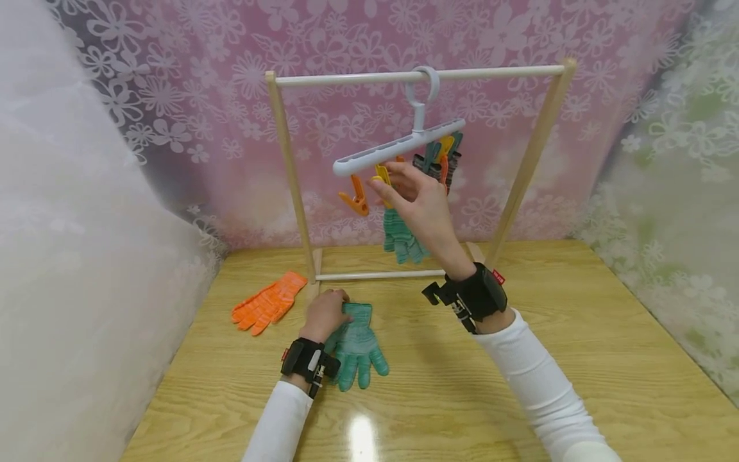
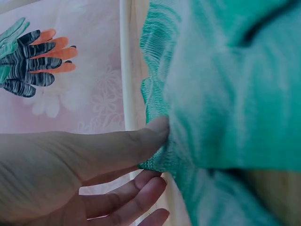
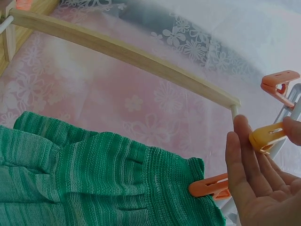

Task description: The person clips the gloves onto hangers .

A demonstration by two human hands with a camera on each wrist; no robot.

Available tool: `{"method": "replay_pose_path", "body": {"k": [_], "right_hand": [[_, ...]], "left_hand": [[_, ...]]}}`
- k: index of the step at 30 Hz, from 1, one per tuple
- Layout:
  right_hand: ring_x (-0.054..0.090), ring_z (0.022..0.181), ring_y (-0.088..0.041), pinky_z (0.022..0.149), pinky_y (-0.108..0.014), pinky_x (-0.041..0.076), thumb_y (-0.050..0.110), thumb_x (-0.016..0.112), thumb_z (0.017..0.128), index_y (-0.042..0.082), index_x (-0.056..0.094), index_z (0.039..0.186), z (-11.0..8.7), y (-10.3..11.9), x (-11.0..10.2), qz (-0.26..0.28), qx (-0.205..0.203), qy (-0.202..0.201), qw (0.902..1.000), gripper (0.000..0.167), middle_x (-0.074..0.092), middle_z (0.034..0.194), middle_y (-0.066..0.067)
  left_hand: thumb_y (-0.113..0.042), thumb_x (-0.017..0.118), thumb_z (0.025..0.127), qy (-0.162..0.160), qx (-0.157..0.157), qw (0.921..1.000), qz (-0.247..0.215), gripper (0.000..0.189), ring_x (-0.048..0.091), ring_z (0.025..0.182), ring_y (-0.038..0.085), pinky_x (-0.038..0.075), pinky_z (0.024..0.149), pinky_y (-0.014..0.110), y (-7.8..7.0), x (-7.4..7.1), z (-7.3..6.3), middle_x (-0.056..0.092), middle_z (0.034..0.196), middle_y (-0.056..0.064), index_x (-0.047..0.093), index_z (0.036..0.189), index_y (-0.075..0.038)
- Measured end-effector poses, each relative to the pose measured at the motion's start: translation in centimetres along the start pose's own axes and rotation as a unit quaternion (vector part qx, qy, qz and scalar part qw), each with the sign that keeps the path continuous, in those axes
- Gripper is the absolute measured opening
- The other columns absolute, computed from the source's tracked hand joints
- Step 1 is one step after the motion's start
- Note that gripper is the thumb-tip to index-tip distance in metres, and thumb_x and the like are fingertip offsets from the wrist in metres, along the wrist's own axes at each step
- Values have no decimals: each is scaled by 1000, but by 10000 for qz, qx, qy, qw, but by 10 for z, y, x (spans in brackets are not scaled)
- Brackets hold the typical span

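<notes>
A green glove (image 1: 359, 346) lies on the table, and my left hand (image 1: 326, 314) pinches its cuff. In the left wrist view, the thumb rests on the green knit cloth (image 2: 162, 94) with the fingers behind it. Raised under the grey hanger (image 1: 381, 154), my right hand (image 1: 424, 205) holds a yellow clothespin (image 3: 268, 136) between thumb and fingers. An orange clothespin (image 1: 356, 197) hangs at the hanger's near end. Another green glove (image 3: 103, 169) hangs by its cuff from an orange clothespin (image 3: 209, 186). Behind it hang dark striped and orange gloves (image 2: 51, 59).
The hanger hooks over the white top bar (image 1: 358, 79) of a wooden stand (image 1: 291, 173). An orange glove (image 1: 268, 303) lies on the table (image 1: 439, 398) left of the stand. A flowered curtain (image 1: 358, 38) covers the back, with pale curtains at both sides.
</notes>
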State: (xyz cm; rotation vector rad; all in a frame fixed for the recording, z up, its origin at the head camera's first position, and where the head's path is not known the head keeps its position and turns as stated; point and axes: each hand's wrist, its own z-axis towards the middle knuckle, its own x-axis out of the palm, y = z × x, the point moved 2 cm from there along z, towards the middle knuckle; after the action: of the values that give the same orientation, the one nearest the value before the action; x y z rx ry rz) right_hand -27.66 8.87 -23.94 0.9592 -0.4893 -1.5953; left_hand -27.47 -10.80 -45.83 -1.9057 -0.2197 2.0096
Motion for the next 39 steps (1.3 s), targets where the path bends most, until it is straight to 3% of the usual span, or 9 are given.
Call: {"method": "replay_pose_path", "body": {"k": [6, 9, 16, 23, 26, 30, 32, 39], "right_hand": [[69, 112, -28, 97, -38, 56, 19, 69, 99, 5, 59, 140, 0, 1, 0, 29, -66, 79, 9999, 45, 68, 130, -16], [70, 108, -29, 93, -39, 57, 18, 70, 98, 5, 61, 139, -1, 1, -3, -37, -73, 53, 10000, 43, 65, 133, -14], [65, 102, -25, 88, -39, 54, 18, 75, 95, 5, 67, 132, -3, 0, -11, -287, -169, -216, 9992, 40, 66, 126, -13], [65, 104, -25, 95, -38, 55, 18, 74, 95, 4, 67, 132, -4, -1, -10, -170, 2, -180, 9997, 41, 67, 126, -13], [65, 104, -25, 95, -38, 55, 18, 75, 95, 4, 67, 132, -3, -2, -9, -125, 15, -154, 9998, 41, 67, 126, -12], [65, 102, -24, 92, -38, 55, 19, 75, 94, 5, 68, 131, -1, -2, -9, -138, 2, -145, 9998, 40, 69, 122, -12], [65, 100, -22, 89, -37, 55, 20, 76, 94, 5, 69, 130, 0, -1, -8, -141, 7, -151, 9998, 40, 70, 120, -12], [68, 98, -22, 79, -30, 54, 18, 75, 94, 4, 68, 131, 1, -3, -3, 136, 143, -177, 9996, 40, 70, 117, -14]], "left_hand": [[-13, 91, 75, 140, 308, 9994, -69, 31, 66, 85, 27, 57, 75, 42, -1, -3, 3, 70, 94, 10, 71, 98, -6], [-10, 87, 80, 231, 473, 9984, -224, 24, 65, 82, 25, 56, 74, 39, -3, -5, 5, 70, 92, 9, 68, 95, -7], [-13, 77, 92, 263, 809, 9922, -910, 17, 52, 69, 17, 45, 63, 31, -8, -14, 6, 67, 88, 8, 65, 102, -7], [-17, 72, 96, 135, 1116, 9810, -1584, 17, 43, 58, 11, 35, 54, 22, -7, -28, 3, 58, 68, 0, 71, 110, -8], [-20, 70, 97, 139, 1300, 9736, -1873, 20, 56, 64, 12, 45, 57, 24, -9, -36, 1, 67, 78, 2, 73, 114, -9], [-24, 69, 98, 30, 1347, 9610, -2414, 23, 73, 93, 23, 59, 76, 36, -10, -47, 1, 75, 107, 8, 74, 117, -12], [-25, 69, 98, -69, 1316, 9547, -2667, 25, 73, 101, 26, 60, 82, 40, -11, -52, 1, 75, 111, 9, 74, 118, -12], [-23, 67, 100, -301, 1312, 9377, -3203, 28, 72, 101, 27, 59, 88, 42, -15, -65, 1, 72, 109, 11, 72, 122, -8]]}}
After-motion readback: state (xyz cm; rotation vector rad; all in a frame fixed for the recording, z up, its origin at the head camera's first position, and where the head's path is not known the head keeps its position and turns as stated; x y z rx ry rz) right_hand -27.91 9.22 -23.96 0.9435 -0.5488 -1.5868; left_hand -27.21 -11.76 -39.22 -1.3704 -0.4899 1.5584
